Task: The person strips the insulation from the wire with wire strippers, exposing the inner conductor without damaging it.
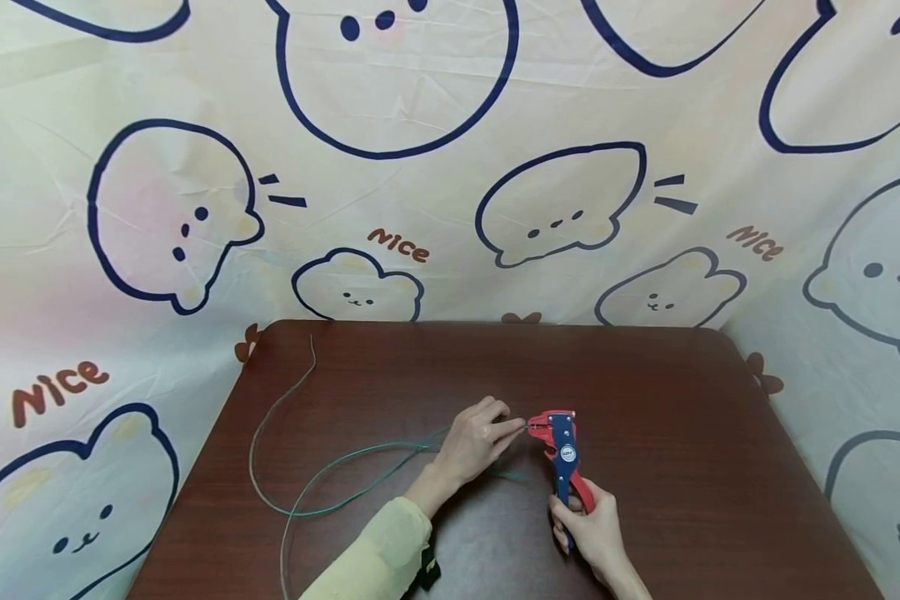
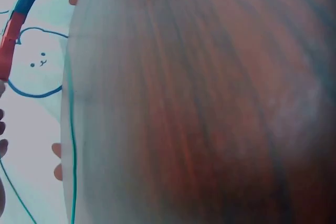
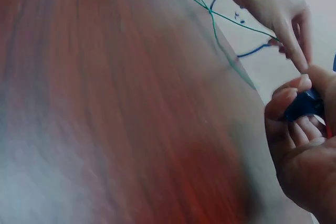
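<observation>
In the head view my right hand [image 1: 598, 527] grips the handles of a wire stripper [image 1: 564, 446] with a blue body and red jaws. The tool stands upright over the table, its head toward my left hand [image 1: 471, 442]. With its fingertips, that hand pinches a thin green wire [image 1: 297, 513] close to the stripper's jaws. Whether the wire's tip lies between the jaws is too small to tell. The right wrist view shows the blue handle [image 3: 305, 104] inside my curled right fingers. At the left wrist view's edge, part of the red stripper head [image 2: 9, 48] shows.
Loops of the wire spread over the left half of the brown table [image 1: 690, 450]; one end reaches toward the back edge. A short piece of green wire [image 1: 512, 476] lies below my left hand. Behind and beside the table hangs a cartoon-printed cloth [image 1: 450, 200].
</observation>
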A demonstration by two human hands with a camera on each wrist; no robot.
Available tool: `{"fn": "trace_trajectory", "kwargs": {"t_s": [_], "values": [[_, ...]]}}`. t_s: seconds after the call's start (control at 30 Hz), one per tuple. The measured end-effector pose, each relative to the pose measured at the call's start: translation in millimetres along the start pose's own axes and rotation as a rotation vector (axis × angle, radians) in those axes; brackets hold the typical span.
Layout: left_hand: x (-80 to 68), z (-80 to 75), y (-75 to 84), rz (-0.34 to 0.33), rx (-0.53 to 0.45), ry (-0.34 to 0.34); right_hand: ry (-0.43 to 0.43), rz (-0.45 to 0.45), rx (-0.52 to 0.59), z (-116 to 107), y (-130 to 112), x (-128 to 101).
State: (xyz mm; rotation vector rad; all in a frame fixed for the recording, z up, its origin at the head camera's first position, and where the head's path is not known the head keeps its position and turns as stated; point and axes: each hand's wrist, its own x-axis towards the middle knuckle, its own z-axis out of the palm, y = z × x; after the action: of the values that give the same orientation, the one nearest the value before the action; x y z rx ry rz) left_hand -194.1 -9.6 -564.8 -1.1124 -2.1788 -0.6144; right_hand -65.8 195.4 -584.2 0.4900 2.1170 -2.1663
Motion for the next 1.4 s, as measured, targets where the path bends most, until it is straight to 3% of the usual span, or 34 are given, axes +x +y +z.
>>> {"fn": "trace_trajectory", "kwargs": {"t_s": [0.4, 0.8, 1.4], "values": [[-1.7, -3.1, -2.5, -0.051, -0.026, -0.012, 0.027, -0.005, 0.01, 4.1, 0.3, -0.5], [-6.1, -7.3, -5.7, -0.054, -0.025, 0.043, 0.035, -0.049, 0.014, 2.2, -1.1, -2.2], [-5.4, -11.0, -4.7, -0.038, -0.023, 0.03, 0.024, -0.002, 0.034, -0.8, -1.5, -2.7]]}}
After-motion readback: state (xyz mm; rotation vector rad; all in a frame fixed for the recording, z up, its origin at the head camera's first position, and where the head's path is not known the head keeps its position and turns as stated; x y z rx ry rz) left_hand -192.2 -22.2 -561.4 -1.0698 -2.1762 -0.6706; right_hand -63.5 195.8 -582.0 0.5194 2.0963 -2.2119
